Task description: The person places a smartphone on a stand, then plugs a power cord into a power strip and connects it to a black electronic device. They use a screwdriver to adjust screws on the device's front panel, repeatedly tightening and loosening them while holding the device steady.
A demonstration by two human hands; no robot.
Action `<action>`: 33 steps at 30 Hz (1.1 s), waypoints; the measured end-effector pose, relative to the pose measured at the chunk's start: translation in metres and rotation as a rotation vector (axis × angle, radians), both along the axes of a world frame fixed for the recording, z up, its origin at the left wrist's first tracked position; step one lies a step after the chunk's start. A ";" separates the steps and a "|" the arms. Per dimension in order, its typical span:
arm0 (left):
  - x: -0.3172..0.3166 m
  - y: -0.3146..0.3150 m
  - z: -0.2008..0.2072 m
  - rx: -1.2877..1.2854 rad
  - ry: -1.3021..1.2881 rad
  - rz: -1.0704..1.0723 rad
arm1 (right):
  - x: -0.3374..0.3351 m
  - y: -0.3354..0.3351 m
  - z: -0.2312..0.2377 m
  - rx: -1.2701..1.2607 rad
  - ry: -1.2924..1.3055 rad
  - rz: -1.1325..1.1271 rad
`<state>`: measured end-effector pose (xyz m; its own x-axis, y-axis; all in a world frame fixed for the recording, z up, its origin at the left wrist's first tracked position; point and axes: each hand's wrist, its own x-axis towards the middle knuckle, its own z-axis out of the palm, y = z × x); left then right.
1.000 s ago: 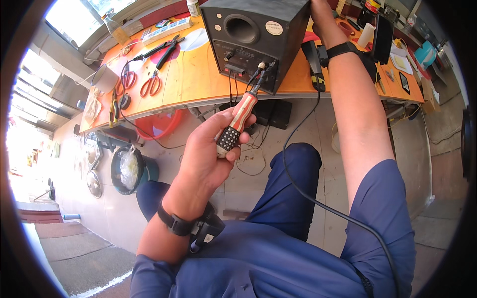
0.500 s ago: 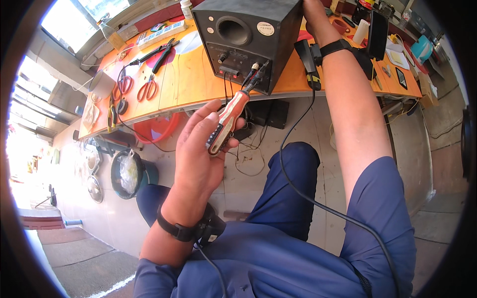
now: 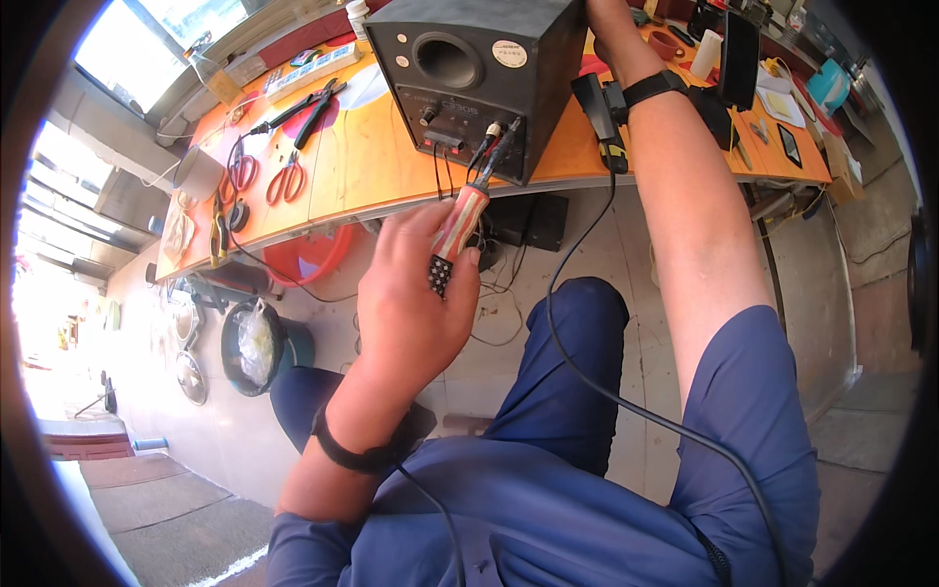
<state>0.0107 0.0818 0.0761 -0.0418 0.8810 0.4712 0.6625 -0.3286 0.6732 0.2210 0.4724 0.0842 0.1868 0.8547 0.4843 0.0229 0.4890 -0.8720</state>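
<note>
Currently my left hand [image 3: 416, 279] is closed around a screwdriver [image 3: 462, 217], fingers and thumb wrapped on its red-and-cream handle, black-and-white toward the butt. Shaft slants up to the lower right corner of the rear panel of a black speaker cabinet [image 3: 559, 73]; too small to tell whether the tip sits in a screw. Plugged cables [image 3: 477, 157] crowd that spot. Speaker stands near the edge of the orange table [image 3: 362, 176], round port high on its panel.

My right hand [image 3: 606, 24] is up by the cabinet's far right side, fingers out of sight; cannot tell how they are set. Black straps on both wrists; a black cable [image 3: 611, 393] runs down from the right.

Left of the speaker: black-handled pliers [image 3: 318, 112], red-handled scissors [image 3: 287, 183], a black tape roll [image 3: 238, 215], a white power strip [image 3: 313, 74]. Below the table, a red basin [image 3: 313, 259]; farther left, a bucket [image 3: 233, 344] holding a clear plastic bag [image 3: 256, 347].
</note>
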 end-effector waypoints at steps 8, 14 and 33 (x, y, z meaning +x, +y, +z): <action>-0.008 0.001 0.006 -0.620 -1.597 -0.274 | 0.000 0.004 -0.003 0.046 -0.025 -0.017; -0.006 -0.004 -0.004 -0.393 -0.425 -0.045 | -0.001 -0.002 0.000 0.062 -0.051 -0.047; -0.005 0.006 -0.002 -0.039 0.122 0.025 | -0.001 0.003 0.000 0.063 -0.042 -0.032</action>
